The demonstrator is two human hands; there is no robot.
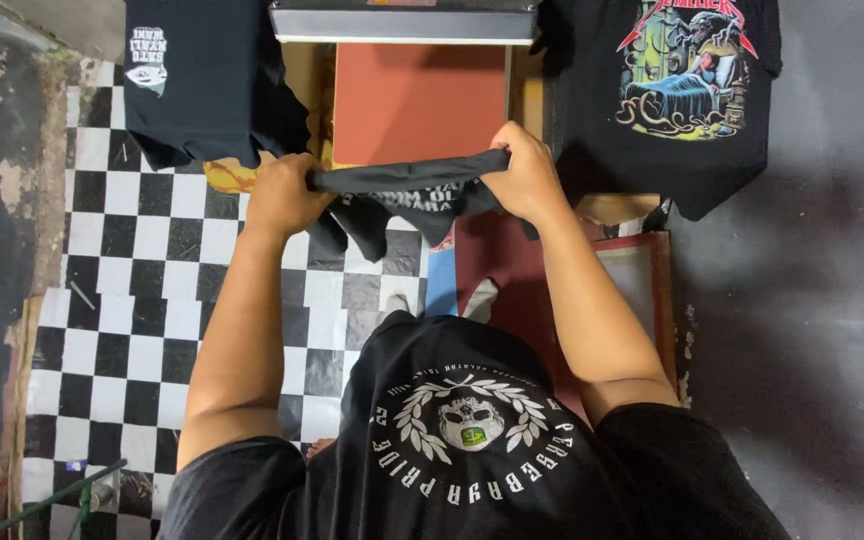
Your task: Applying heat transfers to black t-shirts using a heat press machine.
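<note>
Black shirt: bunched, stretched taut between both hands, long axis left–right across the view. Its upper edge forms a tight band from fist to fist; the rest hangs below, light print partly visible, unreadable in the folds. It is held in the air just in front of the near edge of the red pad.

Left hand: closed in a fist on the shirt's left end, knuckles up. Right hand: closed on the right end, thumb over the band, sitting slightly higher and closer to the pad than the left. Both grips full and tight; no slack between them.

Key relation: pad lies directly beyond the shirt, away from the body, roughly centred between the two hands. Band runs parallel to the pad's near edge. Grey upper plate of the press stands raised above the pad's far side; the pad is bare.

Surroundings: a folded black shirt with small white print lies left of the press; a black shirt with colourful graphic lies right. Checkered mat covers the floor at left; a red-framed screen lies under the right forearm. No containers in view.
</note>
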